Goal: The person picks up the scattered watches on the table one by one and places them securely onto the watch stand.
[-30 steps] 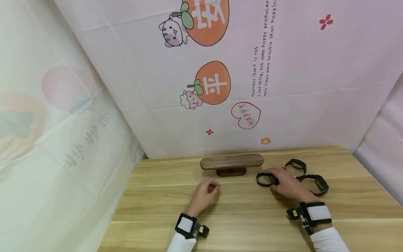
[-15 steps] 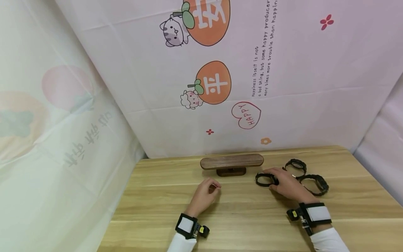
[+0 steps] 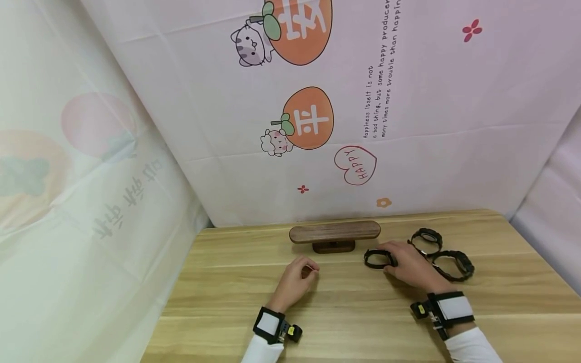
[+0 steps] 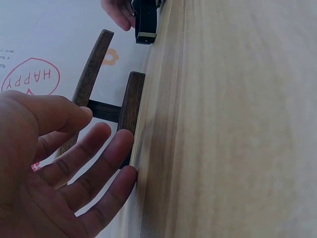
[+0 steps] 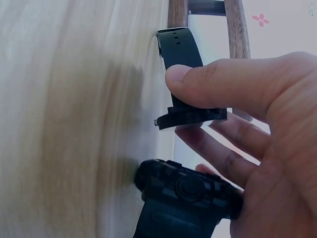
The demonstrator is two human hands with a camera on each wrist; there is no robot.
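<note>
My right hand [image 3: 408, 264] pinches a black wristwatch [image 5: 182, 49] by its case, thumb on one side and fingers on the other. In the head view the watch's strap forms a closed loop to the left of the fingers, low over the table. Just behind it and to its left stands a dark wooden T-shaped watch stand [image 3: 335, 232], its long bar raised on a short base. My left hand [image 3: 292, 285] lies on the table in front of the stand, its fingers loosely bent and holding nothing. The left wrist view shows the thumb overlapping the stand's bar.
Two more black watches lie to the right of my right hand, one farther back [image 3: 433, 236] and one nearer [image 3: 464, 264]. The wooden table [image 3: 358, 322] ends at a printed white cloth backdrop [image 3: 245, 191]. Cloth also hangs at both sides.
My right hand has slid slightly left with the watch, a little closer to the stand. The left hand, the stand and the other two watches have stayed in place.
</note>
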